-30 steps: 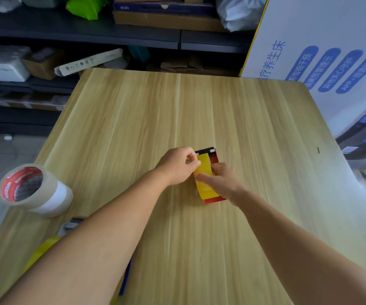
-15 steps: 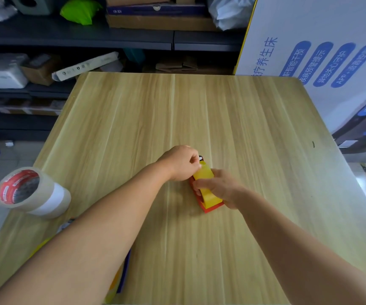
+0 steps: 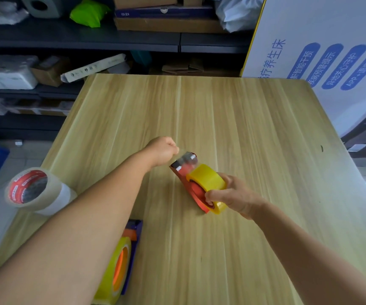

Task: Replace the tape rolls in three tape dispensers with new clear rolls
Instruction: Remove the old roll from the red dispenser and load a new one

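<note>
Your right hand [image 3: 232, 194] has its grip wrapped round the yellow roll [image 3: 207, 180] seated in the red dispenser [image 3: 187, 181], which stands on edge near the middle of the desk [image 3: 254, 128]. Your left hand [image 3: 163, 150] is clenched just beyond the dispenser's cutter end; a pale, blurred strip of tape [image 3: 183, 156] seems to run from the roll to those fingers, so the grip looks pinched on the tape end, though the blur keeps that from being certain.

By the look of it you are on the first part of a swap: freeing the old yellow roll from this dispenser. The next move likely calls for letting go of the loose tape end so it doesn't stick back on the cutter or your fingers, then drawing the roll sideways off its hub while the other hand steadies the red frame. Watch the toothed blade near your left knuckles.

The clear rolls [image 3: 34, 190], two stacked with a red-printed core, wait at the desk's left edge, well apart from the work. A blue dispenser [image 3: 131, 243], loaded with its own yellowish roll, lies at the near edge, partly under your left forearm; that arm will have to lift clear of it when you reach for the clear rolls. A white printed box [image 3: 332, 51] stands by the far right corner, out of the way.
</note>
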The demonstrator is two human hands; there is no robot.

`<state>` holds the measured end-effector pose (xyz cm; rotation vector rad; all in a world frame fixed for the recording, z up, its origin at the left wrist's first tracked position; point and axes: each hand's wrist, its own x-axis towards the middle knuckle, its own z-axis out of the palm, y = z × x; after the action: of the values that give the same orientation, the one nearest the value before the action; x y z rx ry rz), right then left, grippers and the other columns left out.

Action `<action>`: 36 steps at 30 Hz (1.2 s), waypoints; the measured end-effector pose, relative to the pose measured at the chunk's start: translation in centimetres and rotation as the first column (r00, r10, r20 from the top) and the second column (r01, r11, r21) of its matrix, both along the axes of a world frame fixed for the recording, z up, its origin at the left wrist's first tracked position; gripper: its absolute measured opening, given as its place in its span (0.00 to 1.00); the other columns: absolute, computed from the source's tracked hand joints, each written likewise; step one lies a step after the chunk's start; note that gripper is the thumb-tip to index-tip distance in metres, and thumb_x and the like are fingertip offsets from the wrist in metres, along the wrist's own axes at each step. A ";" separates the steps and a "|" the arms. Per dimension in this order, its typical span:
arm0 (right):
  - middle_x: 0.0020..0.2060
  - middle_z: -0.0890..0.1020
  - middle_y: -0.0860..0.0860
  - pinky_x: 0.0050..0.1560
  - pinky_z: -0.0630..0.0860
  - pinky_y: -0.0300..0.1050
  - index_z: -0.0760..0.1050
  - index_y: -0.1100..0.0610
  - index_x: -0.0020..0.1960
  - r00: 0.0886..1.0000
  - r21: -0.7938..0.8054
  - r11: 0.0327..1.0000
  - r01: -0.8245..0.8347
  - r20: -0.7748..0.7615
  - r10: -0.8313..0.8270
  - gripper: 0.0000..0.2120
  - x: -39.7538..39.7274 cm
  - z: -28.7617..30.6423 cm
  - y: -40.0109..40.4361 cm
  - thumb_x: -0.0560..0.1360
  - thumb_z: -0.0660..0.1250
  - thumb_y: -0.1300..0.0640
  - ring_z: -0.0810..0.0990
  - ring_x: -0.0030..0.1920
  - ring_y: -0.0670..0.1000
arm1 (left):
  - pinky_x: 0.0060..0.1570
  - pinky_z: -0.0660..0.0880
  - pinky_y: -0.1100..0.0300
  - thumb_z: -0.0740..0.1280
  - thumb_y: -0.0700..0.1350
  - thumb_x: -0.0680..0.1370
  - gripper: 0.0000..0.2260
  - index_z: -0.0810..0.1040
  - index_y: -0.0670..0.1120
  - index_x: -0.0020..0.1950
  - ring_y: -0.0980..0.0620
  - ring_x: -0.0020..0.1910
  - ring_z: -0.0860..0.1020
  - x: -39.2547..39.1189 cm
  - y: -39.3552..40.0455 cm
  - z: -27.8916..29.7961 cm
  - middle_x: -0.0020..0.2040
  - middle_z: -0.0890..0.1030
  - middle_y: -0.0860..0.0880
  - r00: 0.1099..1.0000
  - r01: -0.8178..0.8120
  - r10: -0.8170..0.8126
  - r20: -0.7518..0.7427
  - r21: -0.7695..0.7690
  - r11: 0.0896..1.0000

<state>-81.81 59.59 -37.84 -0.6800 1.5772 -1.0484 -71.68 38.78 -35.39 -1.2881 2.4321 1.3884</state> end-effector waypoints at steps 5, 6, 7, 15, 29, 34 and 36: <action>0.37 0.81 0.51 0.38 0.76 0.43 0.78 0.57 0.50 0.998 -0.025 0.998 -0.059 0.011 0.060 0.19 0.1 0.3 0.0 0.60 0.72 0.60 0.80 0.38 0.49 | 0.40 0.71 0.57 0.60 0.39 0.77 0.08 0.71 0.47 0.39 0.51 0.35 0.71 0.0 0.3 -0.4 0.36 0.73 0.47 0.996 -0.067 0.079 -0.049 0.212 0.975; 0.38 0.82 0.51 0.40 0.76 0.43 0.78 0.56 0.51 0.997 -0.013 0.997 -0.079 0.003 0.079 0.19 0.0 0.4 0.0 0.60 0.73 0.60 0.80 0.39 0.49 | 0.42 0.73 0.55 0.60 0.38 0.77 0.08 0.71 0.46 0.40 0.50 0.35 0.72 0.0 0.2 -0.4 0.37 0.73 0.46 0.992 -0.091 0.109 -0.060 0.248 0.964; 0.38 0.82 0.51 0.42 0.77 0.44 0.78 0.56 0.51 0.995 0.004 0.995 -0.099 -0.004 0.099 0.18 -0.1 0.5 0.0 0.61 0.73 0.58 0.81 0.40 0.50 | 0.45 0.73 0.53 0.59 0.36 0.77 0.08 0.71 0.45 0.40 0.50 0.35 0.72 0.0 0.2 -0.3 0.37 0.73 0.46 0.988 -0.111 0.135 -0.072 0.266 0.958; 0.43 0.86 0.52 0.49 0.79 0.46 0.81 0.54 0.48 0.992 0.174 0.985 0.018 -0.123 0.004 0.32 0.7 1.4 -1.9 0.59 0.69 0.28 0.84 0.44 0.51 | 0.44 0.74 0.54 0.56 0.34 0.77 0.10 0.66 0.45 0.38 0.48 0.43 0.74 -0.3 0.3 0.9 0.54 0.78 0.38 0.978 -0.114 0.149 -0.142 0.232 0.966; 0.47 0.83 0.54 0.54 0.77 0.52 0.76 0.57 0.54 0.957 0.341 0.940 0.022 -0.280 0.079 0.31 1.5 1.8 -2.9 0.62 0.73 0.34 0.81 0.48 0.55 | 0.35 0.72 0.58 0.63 0.43 0.76 0.04 0.72 0.46 0.41 0.49 0.40 0.76 0.4 0.7 1.9 0.39 0.77 0.49 0.992 0.035 -0.053 -0.111 -0.162 0.986; 0.47 0.83 0.54 0.53 0.77 0.51 0.77 0.56 0.53 0.945 0.331 0.944 0.004 -0.309 0.105 0.31 1.5 1.9 -2.9 0.63 0.72 0.33 0.81 0.47 0.54 | 0.49 0.80 0.48 0.64 0.40 0.76 0.04 0.74 0.45 0.41 0.46 0.46 0.81 0.4 0.6 1.9 0.42 0.82 0.47 0.985 -0.081 0.065 -0.159 -0.097 0.992; 0.47 0.83 0.54 0.52 0.77 0.51 0.77 0.56 0.53 0.941 0.337 0.941 0.004 -0.319 0.111 0.31 1.5 2.0 -3.0 0.63 0.71 0.32 0.81 0.47 0.54 | 0.50 0.80 0.46 0.64 0.39 0.76 0.05 0.74 0.45 0.40 0.46 0.46 0.82 0.4 0.5 1.9 0.41 0.83 0.47 0.981 -0.108 0.099 -0.164 -0.049 0.993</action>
<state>-80.31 56.60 -35.83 -0.6854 1.9616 -0.6191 -71.32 39.30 -33.47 -1.3847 2.5606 1.5147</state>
